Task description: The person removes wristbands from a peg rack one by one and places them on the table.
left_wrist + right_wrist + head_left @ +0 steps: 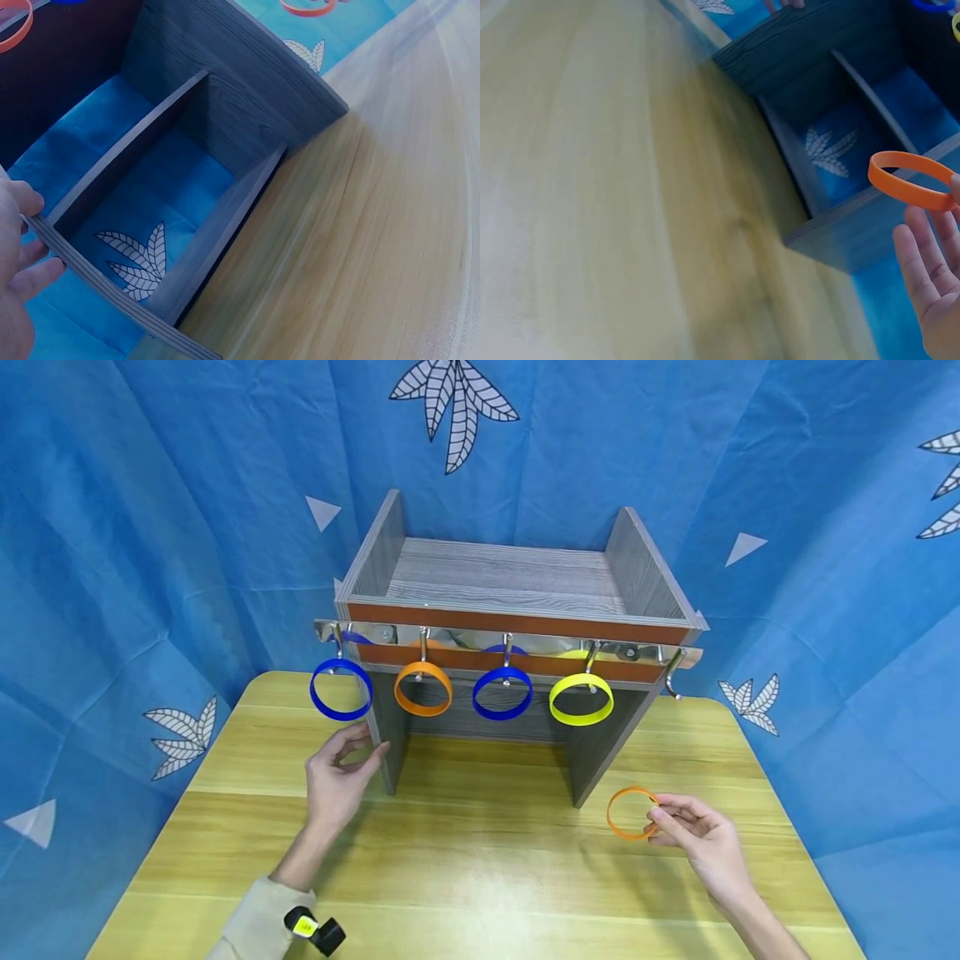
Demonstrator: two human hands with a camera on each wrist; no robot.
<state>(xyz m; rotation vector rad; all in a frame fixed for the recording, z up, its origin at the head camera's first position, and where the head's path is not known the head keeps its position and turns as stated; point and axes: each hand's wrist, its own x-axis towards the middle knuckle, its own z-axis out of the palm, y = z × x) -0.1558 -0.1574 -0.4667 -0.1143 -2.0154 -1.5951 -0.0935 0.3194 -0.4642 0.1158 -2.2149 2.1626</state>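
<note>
My left hand point(337, 777) grips the front edge of the left side panel point(112, 285) of a grey wooden shelf point(502, 568), thumb on one face and fingers on the other. To the right of the shelf, my right hand point(701, 835) pinches an orange silicone wristband point(911, 180) between thumb and fingers, just above the table. Along the shelf's front runs a metal hook rail point(465, 639). From it hang a blue wristband point(341, 716), an orange wristband point(423, 712), another blue wristband point(502, 716) and a yellow wristband point(581, 721). The rightmost hook point(670, 681) carries no band.
The shelf stands on a light wooden table point(480, 877), towards its back edge. Blue cloth point(187, 485) with white leaf prints hangs behind and on both sides. A small black device point(315, 930) sits on the left sleeve.
</note>
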